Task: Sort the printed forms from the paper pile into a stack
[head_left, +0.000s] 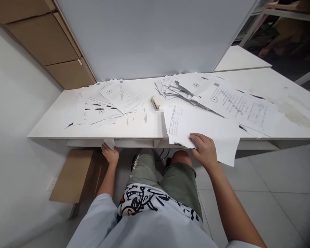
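Note:
My right hand (205, 150) pinches the near edge of a white sheet of paper (201, 124), thumb underneath and fingers on top. Print shows along the sheet's left side, and its right corner hangs past the desk's front edge. At the open shelf under the desktop, my left hand (110, 154) has its fingers and thumb around a small white paper-like piece (109, 143); most of that piece is hidden. A beige stapler (155, 103) lies on the desk between two spreads of printed sheets, the left papers (119, 96) and the right papers (229, 103).
The white desk (49, 120) stands against a grey-white panel (155, 38). Cardboard boxes (41, 38) are stacked at the back left, and another cardboard box (72, 175) sits below the desk's left end. A dark shelf rack (281, 38) is at the far right.

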`<state>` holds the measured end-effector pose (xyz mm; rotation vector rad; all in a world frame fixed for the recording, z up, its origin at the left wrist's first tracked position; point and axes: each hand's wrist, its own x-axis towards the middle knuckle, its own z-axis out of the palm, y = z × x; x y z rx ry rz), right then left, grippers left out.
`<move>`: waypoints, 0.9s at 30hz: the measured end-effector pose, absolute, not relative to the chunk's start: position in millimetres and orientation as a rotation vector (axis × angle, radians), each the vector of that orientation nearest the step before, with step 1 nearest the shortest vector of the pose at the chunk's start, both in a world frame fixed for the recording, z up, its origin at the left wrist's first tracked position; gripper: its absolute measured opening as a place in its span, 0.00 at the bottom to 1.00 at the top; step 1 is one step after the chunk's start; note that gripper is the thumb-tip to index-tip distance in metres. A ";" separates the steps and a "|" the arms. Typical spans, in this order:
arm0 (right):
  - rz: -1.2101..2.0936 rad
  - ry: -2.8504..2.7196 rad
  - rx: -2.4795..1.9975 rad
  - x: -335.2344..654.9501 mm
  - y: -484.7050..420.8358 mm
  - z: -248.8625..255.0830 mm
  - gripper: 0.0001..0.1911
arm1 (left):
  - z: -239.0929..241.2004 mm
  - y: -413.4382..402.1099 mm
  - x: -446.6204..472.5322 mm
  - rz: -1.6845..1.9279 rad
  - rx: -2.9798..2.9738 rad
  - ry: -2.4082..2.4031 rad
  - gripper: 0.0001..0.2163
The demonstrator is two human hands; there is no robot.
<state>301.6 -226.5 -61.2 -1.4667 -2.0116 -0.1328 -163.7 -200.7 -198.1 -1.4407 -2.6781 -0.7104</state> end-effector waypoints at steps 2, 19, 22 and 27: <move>-0.119 -1.991 -1.490 300.0 -226.6 -61.1 0.23 | -190.3 -187.2 -164.8 -0.661 -1.459 -2.622 0.37; -0.018 -1.867 -1.568 295.6 -223.2 -63.3 0.22 | -192.0 -155.3 -161.9 -0.111 -1.476 -2.683 0.26; 0.008 -1.853 -1.575 294.8 -221.9 -62.2 0.22 | -194.2 -155.8 -160.8 -0.107 -1.498 -2.660 0.26; 0.017 -1.857 -1.560 292.9 -221.0 -60.2 0.23 | -193.0 -158.2 -163.1 -0.147 -1.541 -2.646 0.26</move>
